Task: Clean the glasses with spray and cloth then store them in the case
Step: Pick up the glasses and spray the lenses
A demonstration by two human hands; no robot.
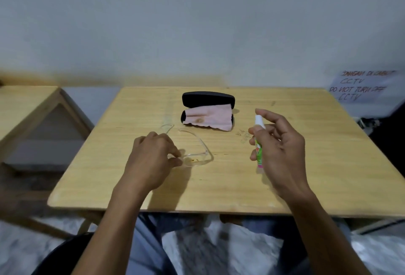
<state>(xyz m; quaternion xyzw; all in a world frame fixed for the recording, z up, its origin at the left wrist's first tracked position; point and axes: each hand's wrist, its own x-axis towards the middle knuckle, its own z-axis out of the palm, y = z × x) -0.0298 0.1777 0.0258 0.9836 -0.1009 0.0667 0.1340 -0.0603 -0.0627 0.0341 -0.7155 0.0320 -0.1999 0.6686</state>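
Both hands hover over the wooden table (306,165): left hand (151,161) pinches clear glasses (195,156), right hand (282,154) grips an upright spray bottle (258,143). Beyond, a pink cloth (208,118) drapes the open black case (208,99).

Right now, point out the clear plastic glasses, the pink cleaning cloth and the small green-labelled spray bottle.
clear plastic glasses (200,158): head view, front lens.
pink cleaning cloth (208,116): head view, cloth's middle.
small green-labelled spray bottle (258,121): head view, white nozzle.
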